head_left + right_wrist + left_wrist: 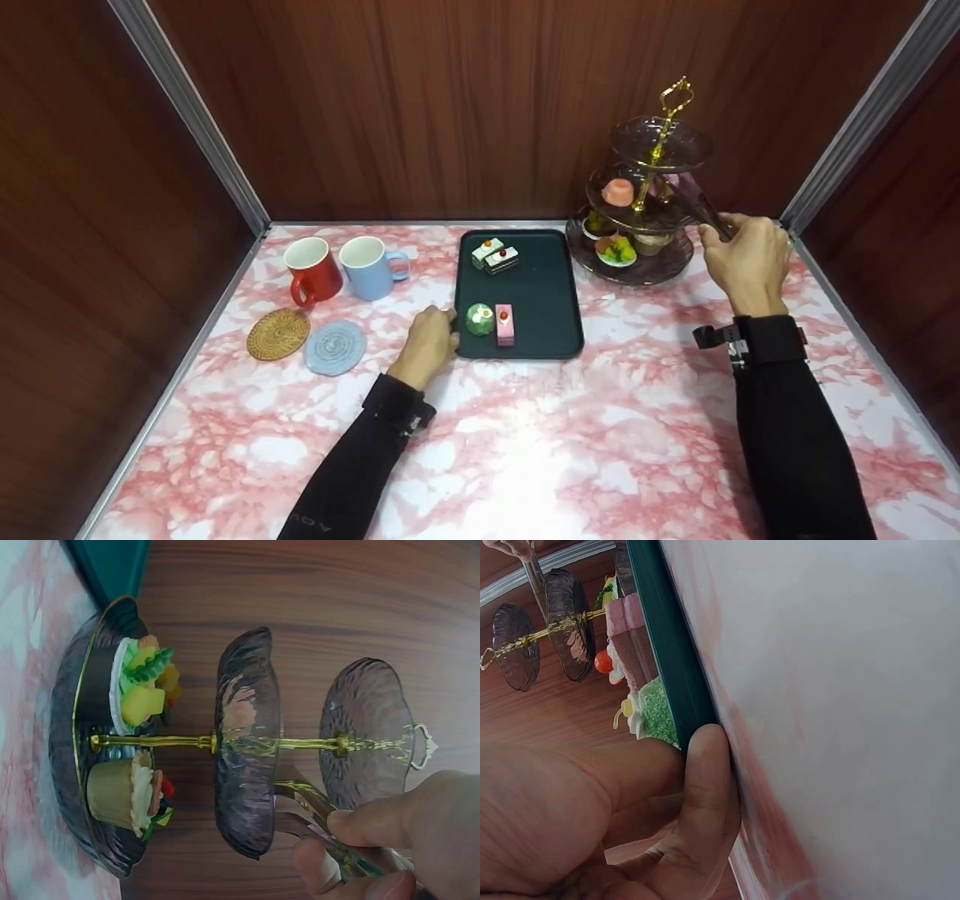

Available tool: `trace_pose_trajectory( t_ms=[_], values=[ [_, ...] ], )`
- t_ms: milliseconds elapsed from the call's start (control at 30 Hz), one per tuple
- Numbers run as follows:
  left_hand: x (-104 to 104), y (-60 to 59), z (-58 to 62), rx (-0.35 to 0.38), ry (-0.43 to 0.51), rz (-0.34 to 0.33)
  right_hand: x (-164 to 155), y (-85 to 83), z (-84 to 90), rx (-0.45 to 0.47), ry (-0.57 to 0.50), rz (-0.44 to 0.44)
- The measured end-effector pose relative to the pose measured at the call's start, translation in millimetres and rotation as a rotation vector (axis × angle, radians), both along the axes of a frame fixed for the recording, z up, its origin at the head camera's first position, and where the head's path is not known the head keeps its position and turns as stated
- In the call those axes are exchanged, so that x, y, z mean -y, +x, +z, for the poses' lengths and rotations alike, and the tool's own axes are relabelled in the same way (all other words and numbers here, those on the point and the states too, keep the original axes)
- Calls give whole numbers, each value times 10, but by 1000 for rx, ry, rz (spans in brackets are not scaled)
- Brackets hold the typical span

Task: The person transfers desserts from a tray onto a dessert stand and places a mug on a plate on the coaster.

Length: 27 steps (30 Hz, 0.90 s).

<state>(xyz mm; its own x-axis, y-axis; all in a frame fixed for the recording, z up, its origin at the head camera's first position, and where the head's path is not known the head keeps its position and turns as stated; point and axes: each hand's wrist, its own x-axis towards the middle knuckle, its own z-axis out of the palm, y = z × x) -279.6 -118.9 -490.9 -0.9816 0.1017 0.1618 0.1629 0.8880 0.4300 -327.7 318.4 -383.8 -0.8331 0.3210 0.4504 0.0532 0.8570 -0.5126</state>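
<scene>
Just beyond the right hand stands the tiered stand, its middle plate carrying a pink cake. That hand pinches clear tongs; keep them level going in. The left hand grips the tray's near edge; hold it steady.

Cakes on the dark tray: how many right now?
4. Two layered slices lie at the tray's far left; a green dome cake and a pink slice lie near the left hand.
</scene>
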Motion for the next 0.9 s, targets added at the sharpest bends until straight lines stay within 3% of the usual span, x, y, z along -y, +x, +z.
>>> trace_pose_trajectory(
  t_ms=[367,900],
  values=[
    [1,5,-18,-45,-7,-14,-30,5,-59,2,10,-16],
    [-8,-1,-7,14,4,-2,48,208,-83,-129,-36,-7]
  ],
)
